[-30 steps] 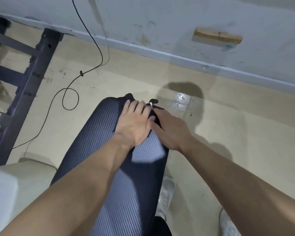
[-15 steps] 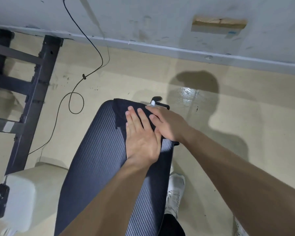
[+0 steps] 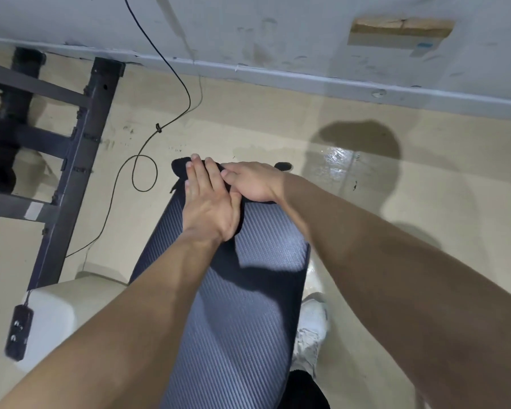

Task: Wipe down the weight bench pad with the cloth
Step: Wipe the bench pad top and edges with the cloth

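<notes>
Both arms reach forward, the left hand [image 3: 208,206] pressed flat with fingers together and the right hand [image 3: 252,183] cupped palm-down on the dark cloth [image 3: 180,167] at the far end of the ribbed bench pad [image 3: 233,320].

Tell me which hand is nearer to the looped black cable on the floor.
Left. The left hand lies flat on the cloth at the pad's far end, on the side of the cable; the right hand sits beyond it, farther away.

Dim, even indoor light falls from behind the person, throwing a head shadow [image 3: 363,140] across the floor [image 3: 425,202] at two o'clock. Wet glare [image 3: 337,156] shines beside it. Wide-angle distortion bends the wall [image 3: 278,39] at twelve.
</notes>
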